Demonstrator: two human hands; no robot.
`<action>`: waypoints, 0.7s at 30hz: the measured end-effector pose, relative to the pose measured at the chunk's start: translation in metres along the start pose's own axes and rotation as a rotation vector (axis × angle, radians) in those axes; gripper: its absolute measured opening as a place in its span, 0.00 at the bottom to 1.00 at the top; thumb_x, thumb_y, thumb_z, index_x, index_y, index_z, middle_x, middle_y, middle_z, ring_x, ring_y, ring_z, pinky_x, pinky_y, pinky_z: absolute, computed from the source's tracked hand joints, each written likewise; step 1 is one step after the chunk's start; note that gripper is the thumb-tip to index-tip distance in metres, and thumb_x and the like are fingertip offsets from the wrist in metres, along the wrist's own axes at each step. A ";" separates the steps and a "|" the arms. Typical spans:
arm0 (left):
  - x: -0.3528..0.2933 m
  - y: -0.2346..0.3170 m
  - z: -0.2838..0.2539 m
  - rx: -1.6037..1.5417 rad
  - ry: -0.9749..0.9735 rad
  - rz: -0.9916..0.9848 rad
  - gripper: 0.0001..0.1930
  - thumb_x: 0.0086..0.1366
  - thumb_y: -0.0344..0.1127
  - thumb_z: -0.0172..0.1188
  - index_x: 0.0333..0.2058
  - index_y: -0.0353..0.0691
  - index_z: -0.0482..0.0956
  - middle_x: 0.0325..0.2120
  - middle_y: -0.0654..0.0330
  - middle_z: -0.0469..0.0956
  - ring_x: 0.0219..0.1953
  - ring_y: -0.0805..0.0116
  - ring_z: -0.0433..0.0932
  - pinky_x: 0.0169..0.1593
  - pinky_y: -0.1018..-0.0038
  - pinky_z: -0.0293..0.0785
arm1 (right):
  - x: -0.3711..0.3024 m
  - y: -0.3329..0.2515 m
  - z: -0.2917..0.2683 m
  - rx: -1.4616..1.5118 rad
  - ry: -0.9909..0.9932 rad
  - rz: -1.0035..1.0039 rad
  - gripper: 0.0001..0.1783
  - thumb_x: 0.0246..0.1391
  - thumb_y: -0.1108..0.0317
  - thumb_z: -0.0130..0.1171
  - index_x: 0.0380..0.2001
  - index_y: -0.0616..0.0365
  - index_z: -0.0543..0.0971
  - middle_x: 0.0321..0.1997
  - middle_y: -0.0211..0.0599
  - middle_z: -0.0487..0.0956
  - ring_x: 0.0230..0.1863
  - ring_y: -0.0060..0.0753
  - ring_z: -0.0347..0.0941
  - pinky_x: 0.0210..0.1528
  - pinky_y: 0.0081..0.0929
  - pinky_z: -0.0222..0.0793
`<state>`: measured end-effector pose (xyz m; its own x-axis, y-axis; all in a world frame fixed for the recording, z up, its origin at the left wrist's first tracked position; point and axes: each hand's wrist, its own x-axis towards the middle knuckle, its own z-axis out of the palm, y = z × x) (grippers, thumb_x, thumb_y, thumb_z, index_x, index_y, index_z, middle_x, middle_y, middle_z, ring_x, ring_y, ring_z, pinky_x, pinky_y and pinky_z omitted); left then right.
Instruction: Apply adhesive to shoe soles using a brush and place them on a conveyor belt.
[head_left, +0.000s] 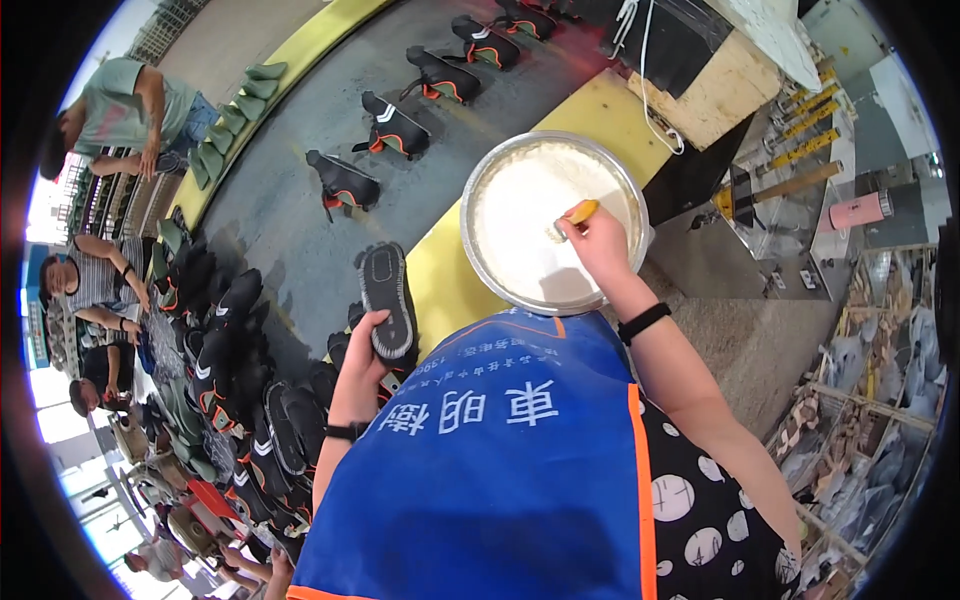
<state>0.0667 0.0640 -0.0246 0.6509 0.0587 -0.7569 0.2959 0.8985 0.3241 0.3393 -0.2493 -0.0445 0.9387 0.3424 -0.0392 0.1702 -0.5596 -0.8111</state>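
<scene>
My left hand (362,352) is closed around the heel end of a black shoe (386,285). The shoe's underside faces up, with pale stitching along its edge. In my right hand (602,246) is a brush with a yellow handle (583,211), pinched between the fingers. Its head dips toward the white, paste-like stuff (520,215) that fills a round metal basin (478,250); I cannot make out how deep it goes. The basin stands close in front of me, right of the shoe.
Black shoes with orange trim (395,125) stand in a row on a dark conveyor belt (300,95) with yellow edges (440,255). More shoes are heaped at left (215,350). Several people work beyond the belt, one in a green shirt (125,105). A pink bottle (858,211) is at right.
</scene>
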 end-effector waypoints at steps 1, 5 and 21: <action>-0.017 -0.001 0.009 0.043 0.082 0.096 0.19 0.63 0.30 0.54 0.52 0.32 0.72 0.43 0.52 0.81 0.44 0.58 0.82 0.48 0.64 0.82 | 0.001 0.000 0.004 -0.103 -0.004 -0.054 0.14 0.52 0.62 0.67 0.34 0.61 0.78 0.30 0.43 0.80 0.32 0.42 0.79 0.36 0.35 0.74; -0.055 0.013 0.059 0.331 -0.084 0.263 0.34 0.59 0.30 0.55 0.65 0.37 0.60 0.52 0.53 0.75 0.48 0.62 0.79 0.51 0.70 0.78 | 0.004 -0.007 0.011 -0.294 -0.044 -0.124 0.15 0.50 0.59 0.69 0.31 0.59 0.78 0.28 0.45 0.79 0.33 0.50 0.77 0.37 0.40 0.73; -0.026 0.024 0.160 0.643 -0.223 -0.064 0.39 0.57 0.32 0.57 0.67 0.34 0.56 0.54 0.48 0.75 0.47 0.64 0.81 0.49 0.72 0.81 | -0.005 -0.067 -0.047 0.596 0.118 -0.089 0.05 0.55 0.73 0.66 0.35 0.59 0.83 0.34 0.36 0.82 0.32 0.26 0.77 0.37 0.25 0.73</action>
<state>0.1682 0.0141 0.0937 0.7267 -0.1386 -0.6728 0.6498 0.4564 0.6078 0.3374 -0.2491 0.0381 0.9612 0.2636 0.0813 0.0850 -0.0026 -0.9964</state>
